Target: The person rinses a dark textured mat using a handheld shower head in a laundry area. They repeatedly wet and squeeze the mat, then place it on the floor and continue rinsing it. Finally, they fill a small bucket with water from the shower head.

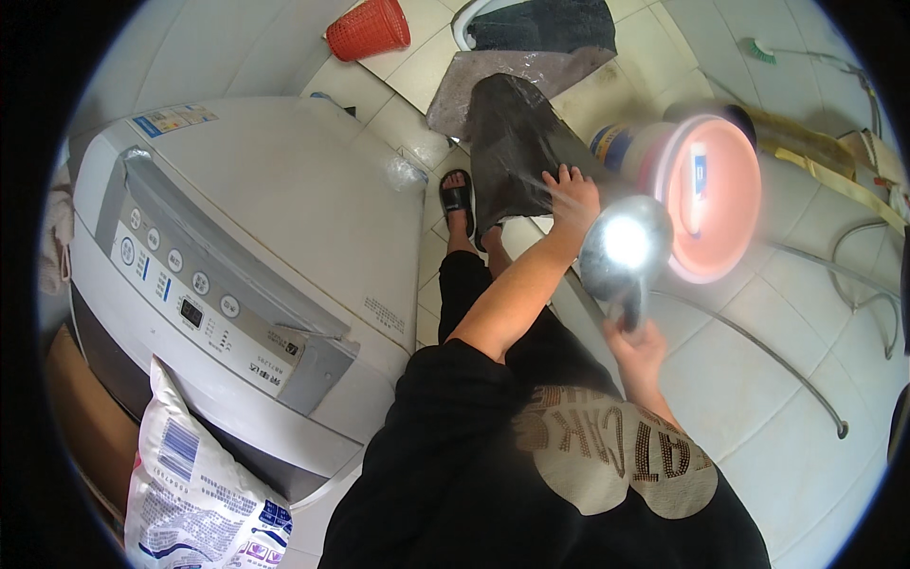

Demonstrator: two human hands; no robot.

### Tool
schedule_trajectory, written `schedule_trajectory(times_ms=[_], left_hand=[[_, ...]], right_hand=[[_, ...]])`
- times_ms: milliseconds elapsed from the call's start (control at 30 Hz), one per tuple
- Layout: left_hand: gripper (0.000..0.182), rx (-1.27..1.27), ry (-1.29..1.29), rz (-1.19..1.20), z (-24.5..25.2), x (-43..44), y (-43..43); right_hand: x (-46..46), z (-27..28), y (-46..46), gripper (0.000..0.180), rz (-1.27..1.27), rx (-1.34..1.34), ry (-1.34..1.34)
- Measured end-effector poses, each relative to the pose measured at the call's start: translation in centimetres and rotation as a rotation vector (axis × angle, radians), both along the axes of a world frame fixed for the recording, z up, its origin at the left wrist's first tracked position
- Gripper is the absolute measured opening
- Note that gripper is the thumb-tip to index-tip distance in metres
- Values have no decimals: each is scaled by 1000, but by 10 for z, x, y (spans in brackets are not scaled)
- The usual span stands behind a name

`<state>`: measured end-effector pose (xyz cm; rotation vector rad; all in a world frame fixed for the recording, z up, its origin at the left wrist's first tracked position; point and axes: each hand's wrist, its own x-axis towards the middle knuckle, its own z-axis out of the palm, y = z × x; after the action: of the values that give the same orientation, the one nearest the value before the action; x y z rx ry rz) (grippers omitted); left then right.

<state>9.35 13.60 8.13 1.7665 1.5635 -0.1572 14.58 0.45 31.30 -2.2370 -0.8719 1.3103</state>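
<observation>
My left hand (577, 195) lies with spread fingers on the right part of a wet dark grey mat (508, 153). The thumb is hidden, so whether it grips the mat's edge cannot be told. In my right hand (638, 350) is the handle of a shower head (625, 245), whose face shines brightly. Water sprays from it across my left hand onto the mat. The mat's near end hangs over one of my feet. Beyond it is a wet brownish mat (455, 96) on the floor, with another dark mat (544, 27) behind.
A white washing machine (306, 185) fills the left side. Close on the right stands a pink basin (736, 199) with a white bottle (697, 188) inside. A metal hose (768, 348) crosses the pale tiles. A red basket (367, 28) lies at the back, and a printed bag (206, 491) at lower left.
</observation>
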Motion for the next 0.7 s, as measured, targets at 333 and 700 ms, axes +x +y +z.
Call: schedule_trajectory(times_ms=[333, 700], left_hand=[[31, -37, -585, 730, -5, -69, 66], [45, 163, -759, 1349, -20, -252, 87]], right_hand=[[-4, -11, -3, 19, -130, 238, 107], [9, -48, -16, 13, -177, 148, 409]])
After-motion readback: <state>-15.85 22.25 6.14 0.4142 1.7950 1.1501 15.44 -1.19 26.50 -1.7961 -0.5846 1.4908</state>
